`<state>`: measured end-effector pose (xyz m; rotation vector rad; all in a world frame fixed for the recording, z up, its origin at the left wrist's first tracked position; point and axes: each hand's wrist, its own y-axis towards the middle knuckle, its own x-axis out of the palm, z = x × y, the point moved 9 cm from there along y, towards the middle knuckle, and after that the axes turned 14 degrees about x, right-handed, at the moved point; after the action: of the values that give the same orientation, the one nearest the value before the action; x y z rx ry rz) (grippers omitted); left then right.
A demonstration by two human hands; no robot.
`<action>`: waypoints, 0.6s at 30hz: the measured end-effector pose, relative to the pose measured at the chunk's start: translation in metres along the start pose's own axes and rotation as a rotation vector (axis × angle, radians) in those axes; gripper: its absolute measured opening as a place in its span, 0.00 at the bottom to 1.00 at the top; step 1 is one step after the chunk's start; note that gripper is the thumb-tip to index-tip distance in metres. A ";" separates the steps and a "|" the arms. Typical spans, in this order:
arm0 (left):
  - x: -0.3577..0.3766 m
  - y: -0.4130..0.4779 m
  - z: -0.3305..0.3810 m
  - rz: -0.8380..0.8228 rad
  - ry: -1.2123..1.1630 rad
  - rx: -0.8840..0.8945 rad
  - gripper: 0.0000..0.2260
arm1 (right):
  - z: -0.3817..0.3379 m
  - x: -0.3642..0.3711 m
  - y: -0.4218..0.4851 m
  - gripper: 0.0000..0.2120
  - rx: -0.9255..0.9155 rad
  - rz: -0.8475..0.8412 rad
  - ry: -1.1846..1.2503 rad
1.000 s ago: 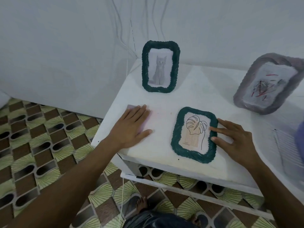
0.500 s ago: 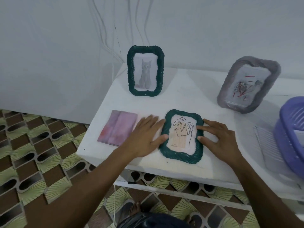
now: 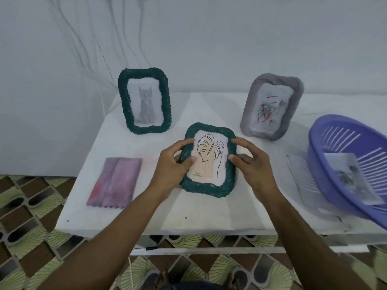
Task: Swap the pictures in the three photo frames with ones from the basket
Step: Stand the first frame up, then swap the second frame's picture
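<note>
Centrally, leaf frame (image 3: 210,162): dark green woven surround, line-drawn leaf picture facing up, at the middle of the worktop (image 3: 209,214); whether it lies flat or is just raised cannot be told.
Left hand (image 3: 171,168): grip closed on the frame's 9 o'clock edge, fingers curled at the rim, thumb on the front.
Right hand (image 3: 254,166): grip pinching the 3 o'clock edge, forefinger near the upper corner, thumb against the rim.
Cat frame (image 3: 144,101): upright at 11 o'clock of the leaf frame, apart from it.
Grey frame (image 3: 272,106): propped and leaning back at 1 o'clock.
Basket (image 3: 320,164): purple, slatted, at 3 o'clock; a printed picture (image 3: 351,178) lies inside.
Pink-purple sheet (image 3: 114,182): flat at 9 o'clock, near the left forearm.
Step in hand (judged): taking up the leaf frame with both hands, either to turn it over for its back or to stand it; which cannot be told.
Doing it well (advice): hold both sides evenly, thumbs on the rim, not the picture. Raise before tilting so the near edge does not drag. Stay clear of the two standing frames, which a knock would probably topple.
</note>
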<state>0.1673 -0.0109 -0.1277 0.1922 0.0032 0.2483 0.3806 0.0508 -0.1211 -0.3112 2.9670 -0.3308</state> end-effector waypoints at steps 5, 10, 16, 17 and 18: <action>0.005 0.035 0.020 -0.130 -0.162 -0.027 0.20 | -0.039 -0.003 0.022 0.16 -0.002 -0.059 0.128; 0.018 0.088 0.042 -0.347 -0.138 -0.013 0.24 | -0.087 0.002 0.048 0.16 -0.107 -0.098 0.109; 0.017 0.141 0.044 -0.295 -0.061 0.076 0.27 | -0.101 0.004 0.092 0.18 -0.158 -0.013 0.124; 0.019 0.146 0.043 -0.280 -0.048 0.084 0.28 | -0.100 0.005 0.099 0.18 -0.158 0.005 0.128; 0.020 0.150 0.040 -0.263 -0.038 0.087 0.29 | -0.098 0.005 0.105 0.17 -0.157 0.023 0.125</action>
<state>0.1510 0.1293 -0.0593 0.2808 0.0017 -0.0175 0.3402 0.1696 -0.0512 -0.2835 3.1244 -0.1190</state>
